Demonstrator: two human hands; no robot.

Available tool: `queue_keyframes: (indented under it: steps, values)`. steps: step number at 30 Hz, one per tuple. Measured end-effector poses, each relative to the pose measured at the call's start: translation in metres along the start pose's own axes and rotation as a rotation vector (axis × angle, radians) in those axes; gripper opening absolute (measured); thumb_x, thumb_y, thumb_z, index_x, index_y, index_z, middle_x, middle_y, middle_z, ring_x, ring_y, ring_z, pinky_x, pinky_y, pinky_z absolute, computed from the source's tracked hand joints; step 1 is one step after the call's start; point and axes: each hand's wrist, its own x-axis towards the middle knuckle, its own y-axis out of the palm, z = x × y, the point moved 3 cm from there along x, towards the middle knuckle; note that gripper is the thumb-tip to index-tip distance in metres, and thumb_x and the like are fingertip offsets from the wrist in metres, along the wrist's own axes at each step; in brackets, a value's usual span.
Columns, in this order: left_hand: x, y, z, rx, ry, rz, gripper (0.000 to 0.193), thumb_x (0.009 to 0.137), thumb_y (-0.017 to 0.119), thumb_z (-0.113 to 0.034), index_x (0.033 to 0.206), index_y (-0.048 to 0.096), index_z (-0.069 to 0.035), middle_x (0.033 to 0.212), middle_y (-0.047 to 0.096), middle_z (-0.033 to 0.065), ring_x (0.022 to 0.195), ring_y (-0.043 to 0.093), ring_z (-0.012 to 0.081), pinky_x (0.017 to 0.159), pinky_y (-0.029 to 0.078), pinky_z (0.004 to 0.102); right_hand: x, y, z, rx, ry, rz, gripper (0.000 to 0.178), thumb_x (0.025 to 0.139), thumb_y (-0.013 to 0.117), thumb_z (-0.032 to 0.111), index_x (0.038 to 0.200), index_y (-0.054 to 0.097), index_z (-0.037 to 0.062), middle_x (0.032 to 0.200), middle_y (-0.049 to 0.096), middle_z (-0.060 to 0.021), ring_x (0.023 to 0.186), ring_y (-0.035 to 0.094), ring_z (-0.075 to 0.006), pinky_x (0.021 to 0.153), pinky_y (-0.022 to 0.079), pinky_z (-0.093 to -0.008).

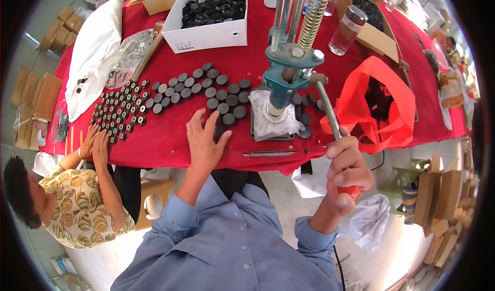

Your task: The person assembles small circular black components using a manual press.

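Observation:
My right hand (pixel 349 172) is wrapped round the metal lever (pixel 330 108) of a green hand press (pixel 281 87), with part of a red grip showing below the fingers. My left hand (pixel 205 141) hovers at the table's near edge, thumb and fingers apart. Just beyond its fingertips lie loose round black caps (pixel 223 108), spread in a loose band toward the left. Clear plastic wraps the press base (pixel 270 123), and a few more black caps (pixel 305 119) sit to its right. Whether a cap lies under my left fingers is hard to make out.
A co-worker's hands (pixel 95 145) rest by ringed black caps (pixel 116 110) at left. Behind stand a white box (pixel 206 33) of black caps and a hammer (pixel 148 53). A red bag (pixel 379 110) and a glass bottle (pixel 348 30) are at right. A flat metal strip (pixel 270 153) lies in front.

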Motion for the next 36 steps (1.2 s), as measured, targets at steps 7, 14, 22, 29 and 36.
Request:
queue_keyframes:
  steps: [7, 14, 22, 29, 36]
  values:
    - [-0.020, -0.007, 0.007, -0.145, 0.045, -0.103, 0.041, 0.080, 0.083, -0.006, 0.119, 0.070, -0.003, 0.109, 0.066, 0.0152, 0.097, 0.065, 0.0338, 0.081, 0.055, 0.0404, 0.003, 0.001, 0.002, -0.001, -0.007, -0.004, 0.042, 0.084, 0.072, 0.052, 0.083, 0.059, 0.0121, 0.069, 0.058, -0.0029, 0.083, 0.062, -0.0282, 0.110, 0.033, -0.0581]
    - [0.003, -0.008, -0.023, -0.274, 0.013, -0.147, 0.048, 0.079, 0.085, -0.006, 0.124, 0.068, -0.004, 0.110, 0.072, 0.0115, 0.090, 0.069, 0.0216, 0.078, 0.056, 0.0324, 0.001, 0.001, -0.003, 0.025, -0.048, -0.046, 0.044, 0.086, 0.072, 0.053, 0.087, 0.059, 0.0108, 0.069, 0.056, -0.0027, 0.081, 0.062, -0.0276, 0.110, 0.033, -0.0581]
    - [0.046, 0.031, -0.069, -0.468, -0.011, 0.028, 0.054, 0.078, 0.086, -0.008, 0.126, 0.062, -0.003, 0.107, 0.074, 0.0095, 0.087, 0.069, 0.0183, 0.077, 0.056, 0.0298, 0.080, 0.007, 0.009, 0.124, -0.020, 0.005, 0.032, 0.089, 0.069, 0.030, 0.093, 0.059, 0.0004, 0.071, 0.055, -0.0056, 0.071, 0.057, -0.0211, 0.075, 0.047, -0.0411]
    - [0.055, 0.043, -0.083, -0.511, 0.021, 0.056, 0.057, 0.076, 0.085, -0.009, 0.127, 0.060, -0.003, 0.107, 0.071, 0.0130, 0.089, 0.068, 0.0285, 0.074, 0.055, 0.0390, 0.141, 0.008, -0.009, 0.227, 0.012, 0.089, 0.020, 0.094, 0.056, 0.018, 0.093, 0.060, -0.0025, 0.074, 0.056, -0.0055, 0.064, 0.048, -0.0112, 0.062, 0.041, -0.0290]
    - [0.064, 0.054, -0.087, -0.497, -0.015, 0.078, 0.057, 0.076, 0.083, -0.007, 0.128, 0.059, -0.001, 0.108, 0.068, 0.0135, 0.089, 0.064, 0.0292, 0.077, 0.053, 0.0409, 0.145, 0.013, -0.016, 0.316, 0.016, 0.060, 0.021, 0.094, 0.057, 0.017, 0.095, 0.062, -0.0033, 0.075, 0.054, -0.0055, 0.063, 0.044, -0.0115, 0.063, 0.043, -0.0302]
